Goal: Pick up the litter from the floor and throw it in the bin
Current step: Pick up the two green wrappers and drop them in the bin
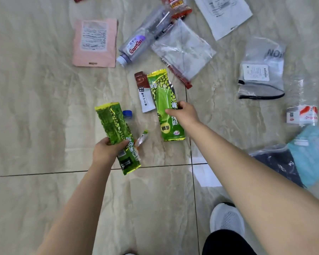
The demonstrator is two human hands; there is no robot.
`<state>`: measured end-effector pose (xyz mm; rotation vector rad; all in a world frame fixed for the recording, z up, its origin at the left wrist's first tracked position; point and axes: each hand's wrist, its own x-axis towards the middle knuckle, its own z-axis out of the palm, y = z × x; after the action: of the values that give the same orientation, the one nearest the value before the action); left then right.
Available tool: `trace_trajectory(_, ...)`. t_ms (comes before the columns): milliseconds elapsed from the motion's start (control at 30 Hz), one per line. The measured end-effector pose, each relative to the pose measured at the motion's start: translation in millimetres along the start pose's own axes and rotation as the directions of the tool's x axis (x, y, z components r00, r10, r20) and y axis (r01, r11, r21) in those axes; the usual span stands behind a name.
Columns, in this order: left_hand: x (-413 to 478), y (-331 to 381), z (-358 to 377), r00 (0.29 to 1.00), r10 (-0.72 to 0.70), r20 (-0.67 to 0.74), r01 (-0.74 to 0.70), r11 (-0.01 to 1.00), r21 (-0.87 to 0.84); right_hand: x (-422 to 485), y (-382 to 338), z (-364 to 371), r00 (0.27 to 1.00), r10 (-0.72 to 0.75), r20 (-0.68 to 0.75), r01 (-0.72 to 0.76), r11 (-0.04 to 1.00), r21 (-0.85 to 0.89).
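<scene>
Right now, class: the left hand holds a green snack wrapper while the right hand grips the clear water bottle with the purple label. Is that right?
Not quite. The left hand does hold a green snack wrapper, but the right hand grips a second green wrapper, not the clear water bottle, which lies untouched farther away. The head view shows this.

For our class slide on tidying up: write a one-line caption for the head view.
Left hand holds one green wrapper while the right hand grips another among floor litter.
</scene>
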<state>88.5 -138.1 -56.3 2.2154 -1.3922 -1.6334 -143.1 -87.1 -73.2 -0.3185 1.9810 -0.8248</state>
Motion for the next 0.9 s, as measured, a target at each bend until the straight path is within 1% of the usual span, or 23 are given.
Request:
trace_trajectory(67, 8, -7, 4, 1.0, -0.014, 0.012, 0.014, 1.0, 0.0, 15, -17, 20, 0.999, -0.047, -0.017, 0.046, 0.997, -0.054)
trace_trajectory(133, 16, -11, 7, 0.999, -0.038, 0.014, 0.037, 0.998, 0.042, 32, -30, 42, 0.995, -0.09, -0.042, 0.083, 0.986, -0.147)
trace_trajectory(267, 22, -12, 15, 0.998, -0.045, 0.045, 0.046, 0.999, -0.017, 54, -43, 77, 0.986, -0.125, -0.107, 0.073, 0.915, -0.396)
trace_trajectory(333, 23, -12, 17, 0.996, -0.058, 0.073, 0.058, 0.998, -0.006, 58, -45, 93, 0.978, -0.16, -0.137, 0.079, 0.882, -0.465)
trace_trajectory(400, 25, -13, 16, 0.994, -0.072, 0.086, 0.072, 0.997, -0.002, 58, -46, 107, 0.969, -0.199, -0.145, 0.102, 0.861, -0.499)
trace_trajectory(467, 25, -15, 10, 0.991, -0.095, 0.093, 0.1, 0.994, -0.043, 57, -43, 116, 0.969, -0.193, -0.155, 0.099, 0.876, -0.473)
trace_trajectory(533, 18, -17, 3, 0.985, -0.125, 0.115, 0.136, 0.986, -0.098, 52, -39, 112, 0.983, -0.115, -0.143, 0.048, 0.913, -0.405)
trace_trajectory(600, 4, -16, -4, 0.978, -0.152, 0.142, 0.173, 0.974, -0.147, 43, -35, 94, 0.991, -0.056, -0.119, 0.008, 0.929, -0.369)
trace_trajectory(733, -43, 10, -17, 0.967, -0.168, 0.193, 0.201, 0.965, -0.169, 9, -48, 32, 0.995, 0.013, -0.095, -0.044, 0.941, -0.335)
trace_trajectory(900, -126, 92, -23, 0.947, -0.167, 0.274, 0.215, 0.964, -0.154, -44, -111, -70, 0.993, 0.074, -0.091, -0.097, 0.955, -0.281)
